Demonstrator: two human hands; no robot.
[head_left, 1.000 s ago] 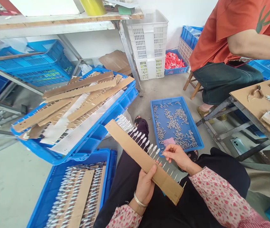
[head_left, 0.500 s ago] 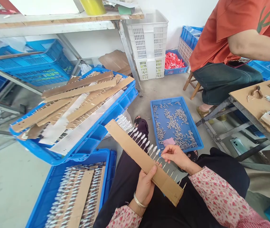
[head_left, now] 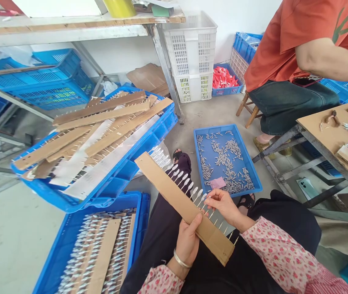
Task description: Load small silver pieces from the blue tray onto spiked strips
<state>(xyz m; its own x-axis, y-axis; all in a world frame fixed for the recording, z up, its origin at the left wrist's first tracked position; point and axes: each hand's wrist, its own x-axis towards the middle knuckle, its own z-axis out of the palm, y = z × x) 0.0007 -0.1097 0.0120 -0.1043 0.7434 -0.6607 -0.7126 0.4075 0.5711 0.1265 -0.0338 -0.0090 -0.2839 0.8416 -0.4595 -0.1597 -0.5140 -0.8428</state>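
My left hand (head_left: pixel 188 241) is closed around a long cardboard strip (head_left: pixel 167 192) held slantwise above my lap. Thin pointed sticks (head_left: pixel 221 225) jut from the strip's far edge. Small grey-white leaf-shaped pieces (head_left: pixel 180 174) cap the sticks on the upper left part; those at the lower right are bare. My right hand (head_left: pixel 224 206) pinches thumb and forefinger together at a stick near the middle, on what looks like another such piece, mostly hidden by the fingertips. Beyond it, a blue tray (head_left: pixel 196 143) on the floor holds many loose grey pieces (head_left: pixel 222 157) and a pink scrap (head_left: pixel 218 183).
At left, a blue crate (head_left: pixel 100 202) is heaped with stick-lined cardboard strips (head_left: pixel 125 132). Below it, another blue crate (head_left: pixel 49 249) holds filled strips. A person in an orange shirt (head_left: pixel 271 53) sits at right by a low table (head_left: pixel 317 118). White crates (head_left: pixel 192 49) stand behind.
My right hand has shifted slightly left and down, closer to the strip, its fingertips now at the stick beside the last capped one. The left hand keeps its hold on the strip.
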